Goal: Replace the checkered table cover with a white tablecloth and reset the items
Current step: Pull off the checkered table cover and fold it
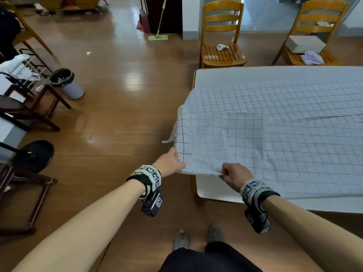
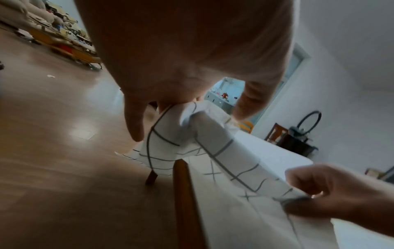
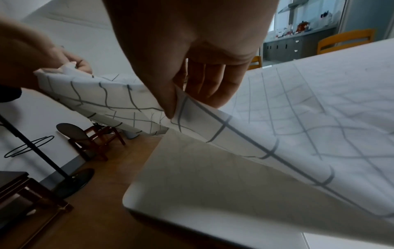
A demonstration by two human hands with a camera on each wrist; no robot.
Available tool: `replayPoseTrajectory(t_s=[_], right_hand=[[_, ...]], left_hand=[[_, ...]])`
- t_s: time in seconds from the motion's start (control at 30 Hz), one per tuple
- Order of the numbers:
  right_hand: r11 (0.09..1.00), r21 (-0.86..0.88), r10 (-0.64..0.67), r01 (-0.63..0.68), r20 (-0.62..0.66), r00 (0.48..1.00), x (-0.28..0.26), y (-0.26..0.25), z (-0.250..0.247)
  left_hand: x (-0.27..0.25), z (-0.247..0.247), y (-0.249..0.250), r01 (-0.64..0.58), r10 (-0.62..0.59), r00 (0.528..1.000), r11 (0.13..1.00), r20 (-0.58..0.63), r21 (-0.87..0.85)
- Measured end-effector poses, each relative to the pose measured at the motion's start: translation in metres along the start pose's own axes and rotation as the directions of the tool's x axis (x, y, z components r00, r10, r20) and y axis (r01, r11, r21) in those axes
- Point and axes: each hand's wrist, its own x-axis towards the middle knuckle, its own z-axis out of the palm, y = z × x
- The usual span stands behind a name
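Head view shows left hand point(image 1: 169, 162) and right hand point(image 1: 236, 175) fingers pinching the checkered cover's point(image 1: 275, 134) 7 o'clock edge above the white surface point(image 1: 216, 194).

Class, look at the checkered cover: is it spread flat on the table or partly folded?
Partly folded. The checkered cover is doubled over itself; both hands, left hand and right hand, pinch its lifted edge.
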Motion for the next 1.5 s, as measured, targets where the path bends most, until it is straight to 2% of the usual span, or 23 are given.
replayPoseTrajectory(t_s=[0.1, 0.17, 0.27, 0.33, 0.43, 0.53, 0.6, 0.7, 0.77, 0.83, 0.93, 1.0, 1.03, 1.1, 1.2, 1.37, 1.5], right_hand=[[1.000, 0.003, 0.007, -0.007, 0.042, 0.999, -0.001, 0.003, 0.018], [1.000, -0.008, -0.024, 0.024, 0.056, 0.998, -0.002, 0.002, 0.030], [0.996, -0.013, -0.088, 0.089, 0.058, 0.994, -0.001, 0.002, 0.048], [0.993, -0.035, -0.112, 0.116, 0.082, 0.990, -0.001, 0.005, 0.060], [0.988, -0.095, -0.104, 0.119, 0.156, 0.982, -0.002, 0.013, 0.074], [0.987, -0.121, -0.087, 0.107, 0.165, 0.983, -0.006, 0.022, 0.083], [0.990, -0.111, -0.074, 0.092, 0.155, 0.985, -0.007, 0.024, 0.086], [0.991, -0.102, -0.067, 0.083, 0.155, 0.986, -0.007, 0.023, 0.086], [0.993, -0.098, -0.055, 0.071, 0.153, 0.987, -0.006, 0.022, 0.086], [0.992, -0.108, -0.041, 0.058, 0.160, 0.986, -0.005, 0.022, 0.086], [0.990, -0.138, -0.009, 0.033, 0.170, 0.985, -0.004, 0.022, 0.085], [0.988, -0.154, 0.011, 0.014, 0.164, 0.986, -0.005, 0.022, 0.085], [0.987, -0.160, 0.016, 0.010, 0.157, 0.987, -0.006, 0.022, 0.086], [0.985, -0.170, 0.019, 0.006, 0.150, 0.989, -0.008, 0.021, 0.088], [0.983, -0.186, 0.020, 0.007, 0.147, 0.989, -0.010, 0.018, 0.090], [0.978, -0.209, 0.032, -0.002, 0.139, 0.990, -0.011, 0.014, 0.089], [0.971, -0.240, 0.043, -0.008, 0.139, 0.989, -0.012, 0.010, 0.090]], left_hand=[[-0.005, 0.023, -0.031, 0.021, -0.025, 0.999, 0.992, 0.038, 0.121], [-0.004, 0.040, -0.051, 0.074, -0.070, 0.997, 0.989, -0.035, 0.124], [-0.003, 0.061, -0.073, 0.118, -0.119, 0.980, 0.993, -0.162, -0.013], [-0.003, 0.070, -0.084, 0.106, -0.141, 0.968, 0.980, -0.208, -0.169], [-0.004, 0.077, -0.101, 0.037, -0.173, 0.939, 0.910, -0.297, -0.412], [-0.006, 0.076, -0.117, -0.003, -0.260, 0.892, 0.813, -0.368, -0.582], [-0.005, 0.075, -0.128, -0.019, -0.306, 0.864, 0.773, -0.400, -0.634], [-0.001, 0.076, -0.140, -0.021, -0.342, 0.834, 0.765, -0.433, -0.644], [0.001, 0.076, -0.144, -0.006, -0.377, 0.816, 0.752, -0.439, -0.659], [0.003, 0.076, -0.149, 0.021, -0.434, 0.804, 0.703, -0.406, -0.711], [0.007, 0.074, -0.152, 0.081, -0.492, 0.828, 0.582, -0.271, -0.809], [0.006, 0.073, -0.154, 0.110, -0.479, 0.856, 0.537, -0.195, -0.836], [0.004, 0.072, -0.153, 0.111, -0.443, 0.877, 0.560, -0.184, -0.821], [-0.002, 0.074, -0.154, 0.117, -0.362, 0.914, 0.668, -0.183, -0.735], [-0.009, 0.081, -0.161, 0.168, -0.343, 0.918, 0.791, -0.200, -0.588], [-0.016, 0.084, -0.170, 0.248, -0.425, 0.873, 0.811, -0.241, -0.530], [-0.021, 0.083, -0.168, 0.272, -0.377, 0.894, 0.887, -0.242, -0.374]])
